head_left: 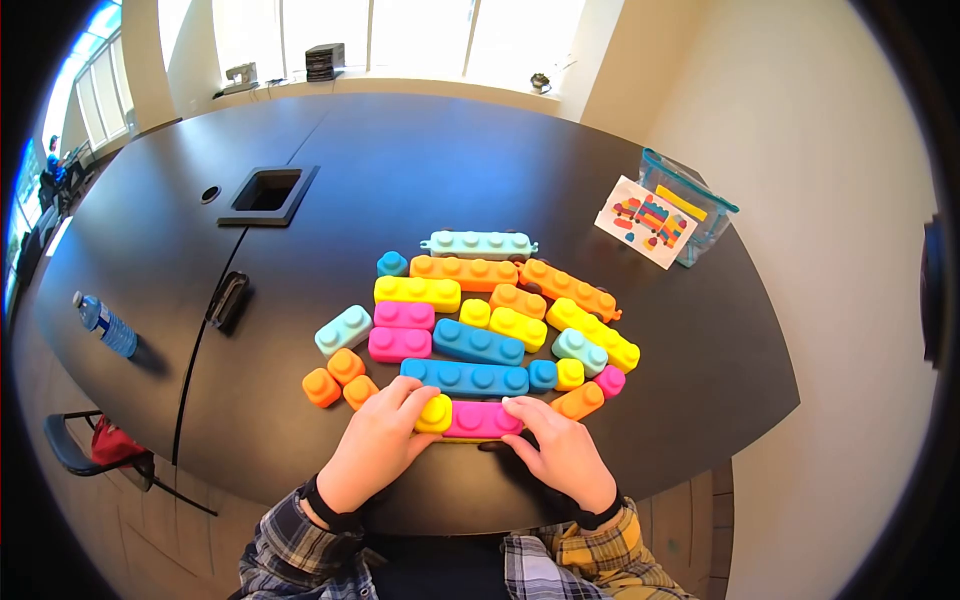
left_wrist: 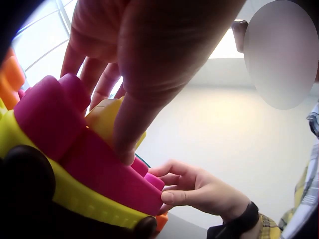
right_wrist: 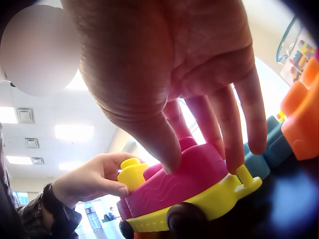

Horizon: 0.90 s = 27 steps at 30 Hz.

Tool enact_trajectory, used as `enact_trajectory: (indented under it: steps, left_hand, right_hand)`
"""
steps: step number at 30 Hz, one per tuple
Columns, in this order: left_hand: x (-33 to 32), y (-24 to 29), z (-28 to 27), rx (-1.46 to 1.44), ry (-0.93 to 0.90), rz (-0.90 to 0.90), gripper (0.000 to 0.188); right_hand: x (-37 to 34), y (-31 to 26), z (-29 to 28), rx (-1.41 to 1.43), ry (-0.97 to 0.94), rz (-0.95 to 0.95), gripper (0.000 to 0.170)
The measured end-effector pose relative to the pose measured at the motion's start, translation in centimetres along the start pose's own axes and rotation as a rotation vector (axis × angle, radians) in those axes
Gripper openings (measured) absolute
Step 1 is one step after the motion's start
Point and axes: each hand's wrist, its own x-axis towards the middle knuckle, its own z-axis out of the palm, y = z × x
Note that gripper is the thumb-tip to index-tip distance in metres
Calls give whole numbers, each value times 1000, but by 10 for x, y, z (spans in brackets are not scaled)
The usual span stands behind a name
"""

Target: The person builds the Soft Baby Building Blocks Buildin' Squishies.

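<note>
My left hand [head_left: 372,437] pinches a small yellow block [head_left: 434,413] on the left end of a low wagon, thumb near, fingers behind. The right hand [head_left: 566,450] grips the pink block [head_left: 480,419] at the other end, its thumb [right_wrist: 172,154] on the near side. Under the pink layer runs a yellow wheeled base [right_wrist: 219,198] with dark wheels [right_wrist: 185,218] and a hitch at one end. In the left wrist view, two pink blocks [left_wrist: 99,172] sit side by side along that base. A long blue block [head_left: 465,379] lies just beyond the wagon.
Several yellow, pink, blue and orange blocks [head_left: 415,294] spread behind the wagon. A light teal wheeled base [head_left: 480,245] stands farthest. At back right, a picture card [head_left: 646,222] leans on a clear zip bag [head_left: 690,205]. A water bottle [head_left: 106,325] stands left, near a black case [head_left: 229,302].
</note>
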Motion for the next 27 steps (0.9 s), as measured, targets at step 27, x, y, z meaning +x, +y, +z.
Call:
enact_trajectory:
  steps: [27]
  left_hand:
    - [32,-138,-70,326,-111,-299,26]
  right_hand:
    - [2,-1,-7,99,-80,82,44]
